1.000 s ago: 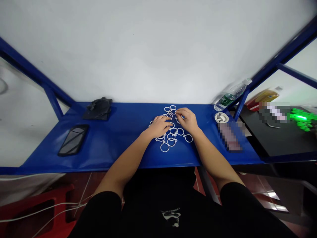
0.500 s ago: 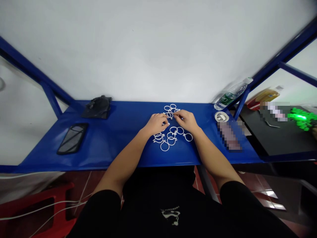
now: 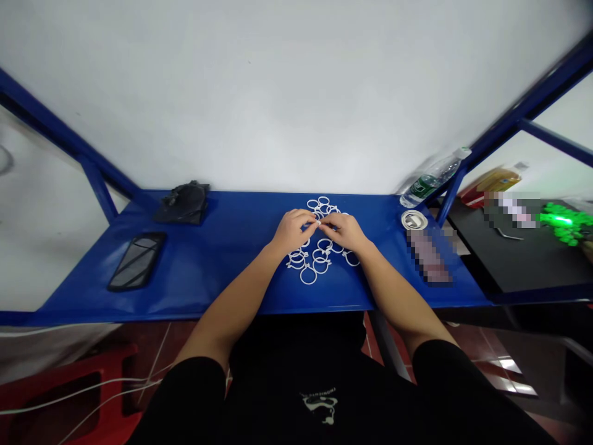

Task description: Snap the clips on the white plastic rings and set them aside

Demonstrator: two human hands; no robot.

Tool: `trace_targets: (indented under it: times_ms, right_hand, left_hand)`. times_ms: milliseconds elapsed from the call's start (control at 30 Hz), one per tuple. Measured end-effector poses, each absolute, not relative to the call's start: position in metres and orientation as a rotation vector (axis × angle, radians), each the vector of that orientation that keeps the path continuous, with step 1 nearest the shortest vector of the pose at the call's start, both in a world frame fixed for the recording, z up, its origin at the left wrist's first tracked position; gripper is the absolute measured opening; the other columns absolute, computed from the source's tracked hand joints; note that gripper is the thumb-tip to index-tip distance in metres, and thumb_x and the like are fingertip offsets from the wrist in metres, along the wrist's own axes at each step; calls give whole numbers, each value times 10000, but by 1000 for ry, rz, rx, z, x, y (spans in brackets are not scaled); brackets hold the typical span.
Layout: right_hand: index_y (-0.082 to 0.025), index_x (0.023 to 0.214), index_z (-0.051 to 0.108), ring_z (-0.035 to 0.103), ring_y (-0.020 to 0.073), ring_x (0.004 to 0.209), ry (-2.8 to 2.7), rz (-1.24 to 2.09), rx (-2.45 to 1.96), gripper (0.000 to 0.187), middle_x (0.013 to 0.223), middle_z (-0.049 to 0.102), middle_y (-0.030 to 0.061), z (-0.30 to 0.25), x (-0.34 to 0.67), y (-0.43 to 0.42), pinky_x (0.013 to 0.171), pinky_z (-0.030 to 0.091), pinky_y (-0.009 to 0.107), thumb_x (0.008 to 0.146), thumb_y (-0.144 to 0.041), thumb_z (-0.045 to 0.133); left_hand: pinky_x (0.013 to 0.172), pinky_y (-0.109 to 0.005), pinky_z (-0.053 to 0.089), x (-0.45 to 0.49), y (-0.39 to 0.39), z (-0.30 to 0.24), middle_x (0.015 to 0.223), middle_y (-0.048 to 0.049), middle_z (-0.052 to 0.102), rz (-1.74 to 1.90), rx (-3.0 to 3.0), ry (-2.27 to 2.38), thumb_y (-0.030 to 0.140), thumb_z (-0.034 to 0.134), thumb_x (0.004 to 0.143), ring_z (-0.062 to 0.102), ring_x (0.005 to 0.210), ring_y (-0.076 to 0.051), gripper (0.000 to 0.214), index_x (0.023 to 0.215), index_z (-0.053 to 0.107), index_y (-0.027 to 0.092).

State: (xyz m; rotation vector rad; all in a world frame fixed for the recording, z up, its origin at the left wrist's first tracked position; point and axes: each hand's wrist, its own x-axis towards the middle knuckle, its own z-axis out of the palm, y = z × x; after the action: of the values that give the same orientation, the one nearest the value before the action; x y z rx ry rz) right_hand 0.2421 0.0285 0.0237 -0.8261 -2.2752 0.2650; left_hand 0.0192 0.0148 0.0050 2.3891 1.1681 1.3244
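Several white plastic rings (image 3: 309, 274) lie scattered in the middle of the blue table (image 3: 222, 272). My left hand (image 3: 291, 230) and my right hand (image 3: 345, 230) hover over the pile with their fingertips pinched together at the centre. Both pinch the same small white ring (image 3: 319, 224) between them. More rings (image 3: 319, 203) lie just beyond my fingers, and some sit hidden under my palms.
A black phone (image 3: 137, 259) lies at the left. A black pouch (image 3: 183, 202) sits at the back left. At the right stand a water bottle (image 3: 433, 176) and a round metal tin (image 3: 414, 219). A black side table (image 3: 523, 259) with green parts adjoins on the right.
Both hands have drawn closer together over the pile. Their fingertips now meet on one ring, which has lifted slightly off the table.
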Motion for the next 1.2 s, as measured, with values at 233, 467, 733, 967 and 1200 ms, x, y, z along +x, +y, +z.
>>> trace_targets:
  times_ms: [233,467,733,967,1200]
  right_hand:
    - [-219,1114,778,716,180,792,-2250,266,-813,221,954,800,55,24,242,28,744,547,312,1014,-274,588]
    - [-225,1096,782,724,186,812,-2278,292,-835,238,949,805,56,22,242,28,758,555,315,1028,-289,563]
    - [-234,1103,799,735,191,814,-2279,216,-872,250,948,813,53,24,241,27,756,560,316,1033,-290,565]
    - [-228,1204,779,763,246,890,-2083,0,-1165,259,1008,825,81,22,253,38,777,584,351,1009,-282,616]
    - [-233,1129,796,764,233,893,-2156,112,-1070,222,1016,823,77,24,249,33,801,592,352,1016,-301,617]
  left_hand:
    - [1002,-436,495,22,11,9,1100,-32,801,1171,2373,1298,284,698,987,719,1060,-223,88,969,776,246]
    - [1041,-443,474,18,13,8,1068,-20,815,1075,2355,1296,355,660,1022,724,1015,-222,150,1030,786,273]
    - [1042,-438,473,17,16,7,1046,-25,814,1080,2351,1316,344,641,1029,720,1004,-218,168,1030,795,275]
    - [1029,-465,502,-2,25,9,1192,-47,783,808,2394,1343,230,656,925,703,1079,-256,220,1089,796,274]
    - [1101,-550,440,-7,25,2,1191,-49,771,592,2446,1394,237,677,836,681,1112,-308,130,831,801,275]
